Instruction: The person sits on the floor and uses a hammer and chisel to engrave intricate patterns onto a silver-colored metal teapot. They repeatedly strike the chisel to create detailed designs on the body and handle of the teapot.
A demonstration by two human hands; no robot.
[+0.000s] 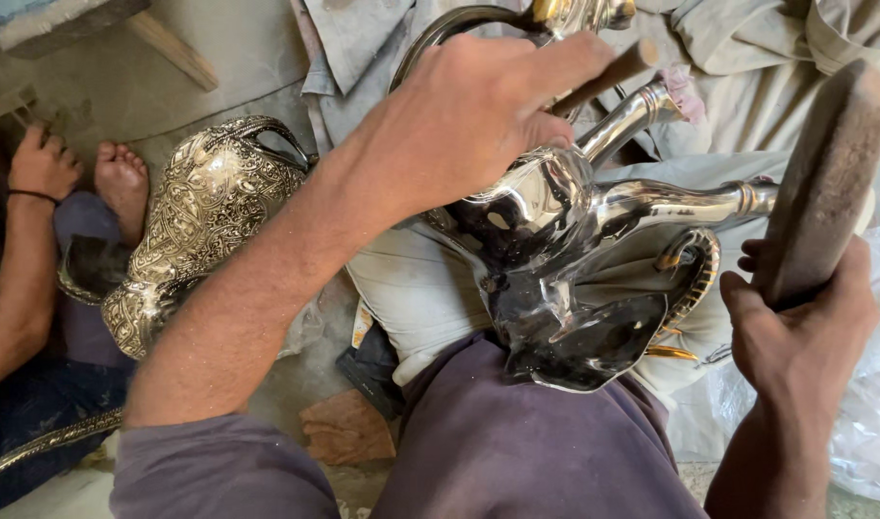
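Here, in the head view, a polished silver metal vessel [555, 259] with a long curved spout lies tilted across the person's lap, on pale cloth [411, 288] over purple trousers. The left hand [469, 115] rests on top of the vessel's rounded body, its fingers curled and pressed together around a thin brown wooden rod [608, 72] that points up and to the right from the vessel. The fingertips sit on the far side of the hand, so the rod's lower end and its contact with the metal are hidden. To the right of the vessel, well apart from it, the right hand [805, 327] is wrapped tight around a dark, worn wooden mallet [824, 183], fingers closed on its lower part; the mallet's flat oval face stands upright.

The vessel's surface is mirror-smooth, with gold trim near its curved handle and dark reflections on its flared base. Left of the vessel lies an embossed silver piece [199, 221], densely patterned. Further left, another person's hand [41, 163] and bare foot [123, 183] show, the rest cut off by the frame edge.
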